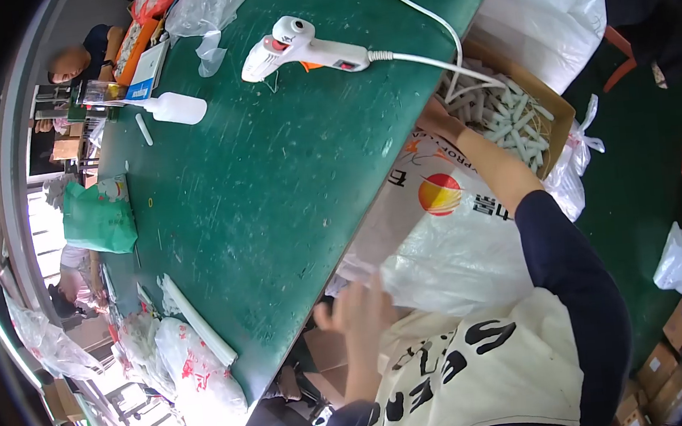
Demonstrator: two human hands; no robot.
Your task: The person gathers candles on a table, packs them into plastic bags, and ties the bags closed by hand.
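Observation:
My right hand reaches to the table edge, beside a cardboard box full of short white pieces. Its fingers are mostly hidden, so what it holds, if anything, does not show. My left hand, blurred, is raised near the near table edge with its fingers apart and nothing visible in it. Between my arms lies a white woven sack with a red and yellow round print. On the green table rests a white glue gun, its white cord running towards the box.
On the green tabletop are a white bottle, a green bag, plastic bags and a white roll. Two people are beyond the far side. A large white bag stands behind the box.

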